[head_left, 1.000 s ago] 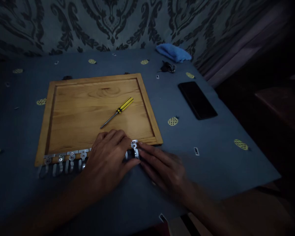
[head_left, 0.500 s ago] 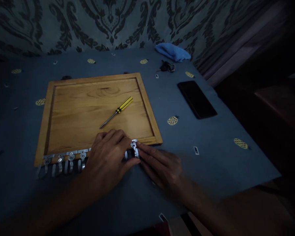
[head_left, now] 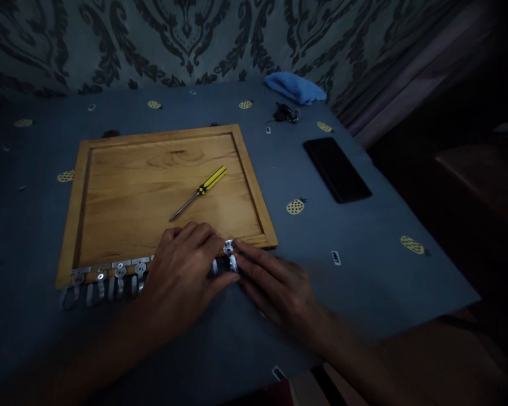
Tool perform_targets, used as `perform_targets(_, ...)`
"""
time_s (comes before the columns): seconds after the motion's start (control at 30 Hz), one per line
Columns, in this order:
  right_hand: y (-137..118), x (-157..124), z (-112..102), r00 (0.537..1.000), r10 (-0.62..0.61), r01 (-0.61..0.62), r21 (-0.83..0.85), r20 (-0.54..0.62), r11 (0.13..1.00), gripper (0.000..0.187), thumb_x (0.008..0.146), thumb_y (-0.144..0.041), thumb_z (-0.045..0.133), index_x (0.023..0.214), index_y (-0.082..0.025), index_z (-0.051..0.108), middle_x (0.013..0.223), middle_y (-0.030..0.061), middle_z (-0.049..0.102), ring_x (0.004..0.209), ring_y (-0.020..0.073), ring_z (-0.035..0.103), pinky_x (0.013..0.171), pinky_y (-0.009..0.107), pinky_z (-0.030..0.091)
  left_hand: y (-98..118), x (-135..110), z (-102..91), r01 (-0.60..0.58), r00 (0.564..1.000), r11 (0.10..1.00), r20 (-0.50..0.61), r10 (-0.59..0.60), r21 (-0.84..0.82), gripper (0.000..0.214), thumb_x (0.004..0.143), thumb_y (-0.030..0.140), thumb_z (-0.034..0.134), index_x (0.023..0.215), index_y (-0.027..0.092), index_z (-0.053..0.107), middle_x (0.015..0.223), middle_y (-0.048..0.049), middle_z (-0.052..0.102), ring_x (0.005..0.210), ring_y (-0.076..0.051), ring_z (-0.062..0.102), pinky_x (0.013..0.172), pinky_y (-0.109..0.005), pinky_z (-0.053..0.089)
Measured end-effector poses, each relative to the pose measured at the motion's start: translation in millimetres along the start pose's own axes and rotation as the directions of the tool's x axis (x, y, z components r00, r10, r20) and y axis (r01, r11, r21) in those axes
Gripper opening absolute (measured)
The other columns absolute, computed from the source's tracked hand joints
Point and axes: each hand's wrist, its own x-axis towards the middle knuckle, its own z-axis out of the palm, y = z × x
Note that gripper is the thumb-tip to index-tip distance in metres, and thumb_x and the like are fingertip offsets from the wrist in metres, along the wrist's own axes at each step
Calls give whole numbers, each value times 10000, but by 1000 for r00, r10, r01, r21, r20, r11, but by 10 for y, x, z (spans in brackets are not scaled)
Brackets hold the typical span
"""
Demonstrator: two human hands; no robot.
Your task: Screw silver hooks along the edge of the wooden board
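A wooden board with a raised rim lies on a blue cloth. Along its near edge runs a metal strip of hooks. My left hand lies flat over the middle of that strip, fingers stretched toward the rightmost hook. My right hand lies flat on the cloth, and its fingertips touch the same hook from the right. A yellow-and-black screwdriver rests on the board, beyond both hands.
A black phone lies to the right on the blue cloth. A blue rag and a small dark bunch of keys sit at the back. The table's right edge drops off near a dark wooden surface.
Both hands stay at the rightmost hook; the view has shifted slightly, nothing else has moved.
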Motion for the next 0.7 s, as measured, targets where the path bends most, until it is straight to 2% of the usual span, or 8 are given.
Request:
perform_targets(0.2, 2, 26, -16, 992, 48, -51, 19, 118, 999, 373, 994, -152, 502, 1361, -133, 558, 1397, 175, 626, 1142, 237, 713, 873, 358, 655, 9, 6, 2, 23, 1000, 1000, 6, -23, 3, 304, 789, 351, 825, 1019, 201, 694, 1007, -28, 686, 994, -271, 623, 858, -444, 439)
perform_targets(0.3, 2, 18, 0, 983, 71, -74, 11, 169, 997, 389, 983, -149, 509, 1368, -120, 557, 1425, 183, 600, 1136, 260, 714, 868, 383, 657, 5, 8, -1, 19, 1000, 1000, 2, -19, -1, 314, 789, 355, 825, 1035, 206, 698, 1015, -28, 686, 994, -271, 623, 851, -442, 439)
perform_targets(0.43, 2, 5, 17, 981, 74, -75, 0, 182, 997, 416, 978, -147, 497, 1391, -124, 537, 1446, 177, 582, 1121, 268, 718, 853, 403, 661, 8, 10, -8, 32, 999, 999, 17, -32, -16, 298, 793, 346, 822, 1027, 209, 698, 996, -19, 680, 1005, -275, 619, 848, -445, 441)
perform_targets(0.7, 3, 9, 23, 981, 77, -80, 13, 176, 997, 446, 976, -152, 495, 1422, -152, 508, 1453, 153, 583, 1193, 246, 682, 932, 385, 628, 23, 23, -27, 43, 998, 999, 45, -43, -13, 289, 803, 340, 810, 1027, 194, 702, 983, -27, 677, 986, -287, 619, 846, -469, 454)
